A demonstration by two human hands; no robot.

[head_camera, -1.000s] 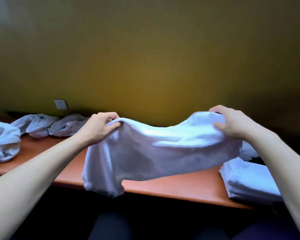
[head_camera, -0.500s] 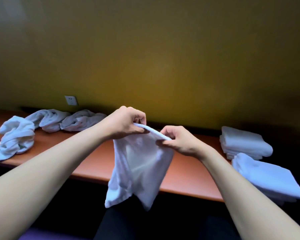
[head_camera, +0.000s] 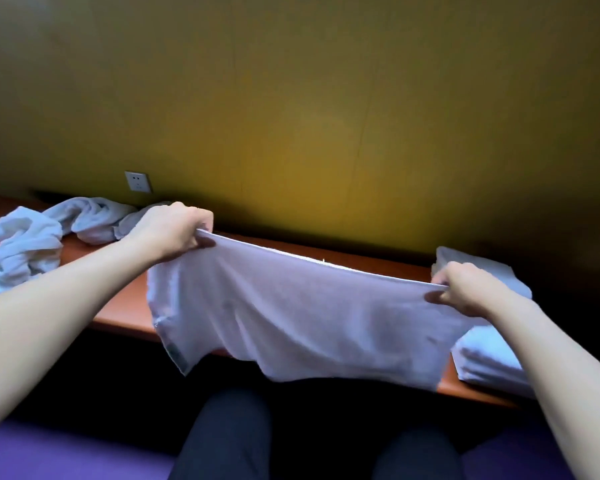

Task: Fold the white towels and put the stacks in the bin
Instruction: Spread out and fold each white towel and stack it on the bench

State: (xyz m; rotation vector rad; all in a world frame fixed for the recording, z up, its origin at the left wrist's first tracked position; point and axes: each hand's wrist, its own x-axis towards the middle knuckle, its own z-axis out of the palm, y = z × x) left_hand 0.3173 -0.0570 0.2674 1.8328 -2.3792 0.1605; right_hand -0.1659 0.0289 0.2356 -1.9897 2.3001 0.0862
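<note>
Head view: left hand [head_camera: 174,233] and right hand [head_camera: 465,289] pinch one towel [head_camera: 291,313]; folded stacks [head_camera: 485,355] wait, crumpled towels [head_camera: 32,244] remain, no bin visible.

two hands [head_camera: 174,233], one held towel [head_camera: 302,313] (others unclear)

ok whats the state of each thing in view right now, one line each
left hand: pinches the held towel's top left corner
right hand: pinches its top right corner
held towel: stretched wide in the air, lower edge hanging past the table edge
unfolded towels: crumpled, lying at the table's left
folded towels: stacked flat at the right
wall socket: nothing plugged in
</note>
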